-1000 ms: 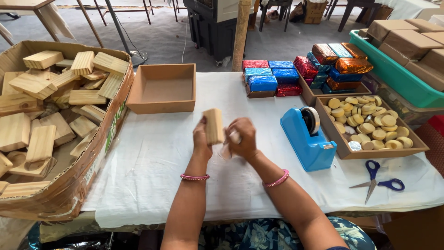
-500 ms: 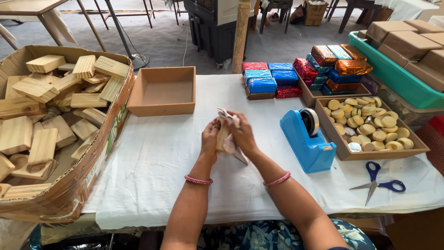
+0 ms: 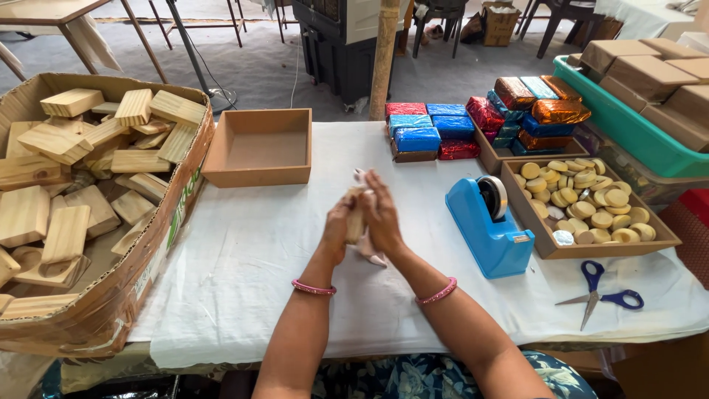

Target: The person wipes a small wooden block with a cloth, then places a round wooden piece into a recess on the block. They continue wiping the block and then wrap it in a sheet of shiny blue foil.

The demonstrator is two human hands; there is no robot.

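Both hands meet above the middle of the white-covered table [image 3: 244,288]. My left hand [image 3: 337,229] and my right hand [image 3: 382,216] press together around a small wooden block [image 3: 355,220], held upright between the palms. A pale pink cloth [image 3: 369,255] hangs from under the hands and its corner pokes out above the fingers. The block is mostly hidden by the fingers. Each wrist wears a pink bangle.
A big cardboard box [image 3: 111,310] of wooden blocks fills the left. An empty brown tray [image 3: 258,177] sits behind the hands. To the right are a blue tape dispenser [image 3: 484,229], a tray of round tan discs [image 3: 591,210], blue scissors [image 3: 602,292], foil-wrapped packages [image 3: 436,133] and a green crate [image 3: 635,133].
A second ago the block stood bare in my left hand with the right beside it. Now both hands close around it with the pink cloth, slightly farther right and forward.
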